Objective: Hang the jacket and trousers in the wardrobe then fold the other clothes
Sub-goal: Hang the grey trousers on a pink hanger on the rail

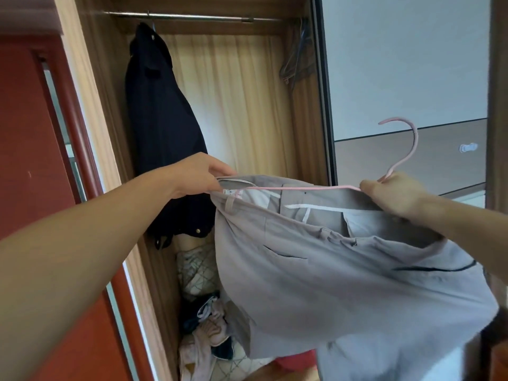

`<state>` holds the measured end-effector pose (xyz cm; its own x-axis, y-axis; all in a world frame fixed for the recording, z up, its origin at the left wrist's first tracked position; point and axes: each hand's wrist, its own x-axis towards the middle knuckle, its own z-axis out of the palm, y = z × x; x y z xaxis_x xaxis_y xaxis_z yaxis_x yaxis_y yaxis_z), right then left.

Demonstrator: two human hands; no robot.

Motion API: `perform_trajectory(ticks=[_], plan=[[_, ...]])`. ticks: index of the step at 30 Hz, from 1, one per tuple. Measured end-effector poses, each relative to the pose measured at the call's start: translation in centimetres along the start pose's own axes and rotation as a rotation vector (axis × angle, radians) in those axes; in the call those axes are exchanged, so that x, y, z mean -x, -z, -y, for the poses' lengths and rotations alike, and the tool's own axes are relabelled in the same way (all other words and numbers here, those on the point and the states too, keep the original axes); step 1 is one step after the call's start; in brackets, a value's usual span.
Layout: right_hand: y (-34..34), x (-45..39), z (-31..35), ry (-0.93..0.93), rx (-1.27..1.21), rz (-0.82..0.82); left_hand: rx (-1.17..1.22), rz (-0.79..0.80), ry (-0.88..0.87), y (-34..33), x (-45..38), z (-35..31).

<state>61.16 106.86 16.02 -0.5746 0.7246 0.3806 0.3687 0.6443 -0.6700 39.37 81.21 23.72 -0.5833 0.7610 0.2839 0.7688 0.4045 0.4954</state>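
Fingers (220, 171) on level pink hanger (302, 188), hook up-right.

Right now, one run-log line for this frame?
step: fitting trousers on pink hanger | left hand: pinches waistband | right hand: grips hanger neck | jacket: hung on rail

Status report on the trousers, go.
Left hand pinches waistband of grey trousers; right hand grips pink hanger. Jacket already on rail. Rail free right of it.
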Motion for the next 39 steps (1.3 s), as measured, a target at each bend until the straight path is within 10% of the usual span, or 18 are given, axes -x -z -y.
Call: perform_trajectory(ticks=[12,33,39], plan=[[-3.9,2.7,1.1,0.355,0.287,0.189,-0.120,-0.072,-0.033,-4.2,-1.2,-2.6],[1.3,1.0,1.5,0.116,0.096,0.262,-0.076,0.282,-0.190,-9.6,-0.1,-6.3],[4.4,0.7,0.6,0.274,0.046,0.182,-0.035,0.108,-0.386,-11.2,-1.2,-6.4]])
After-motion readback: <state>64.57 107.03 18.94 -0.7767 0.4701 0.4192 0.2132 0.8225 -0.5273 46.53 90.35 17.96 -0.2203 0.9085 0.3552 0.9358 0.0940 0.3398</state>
